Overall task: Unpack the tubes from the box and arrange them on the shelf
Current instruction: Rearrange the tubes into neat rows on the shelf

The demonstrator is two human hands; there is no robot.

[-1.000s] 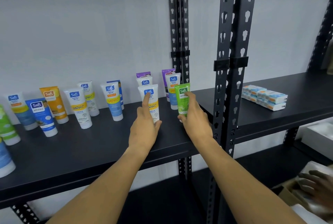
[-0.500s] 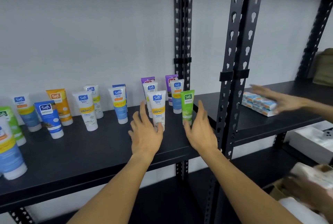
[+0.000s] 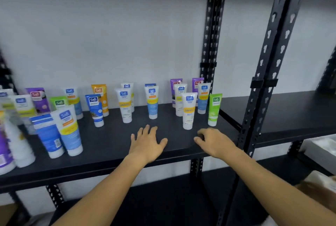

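The tubes at far left [image 3: 11, 135] are blurred and partly cut off by the frame's edge.

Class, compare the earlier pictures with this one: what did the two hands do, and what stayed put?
Both hands let go and drew back: the left hand from the white tube, the right hand from the green tube. Both tubes stayed upright on the shelf.

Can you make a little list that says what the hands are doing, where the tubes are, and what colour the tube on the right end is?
left hand: open, fingers spread over the shelf, holding nothing
right hand: fingers loosely curled, holding nothing
tubes: standing upright, caps down
right-end tube: green tube
its neighbour: white tube with a yellow band
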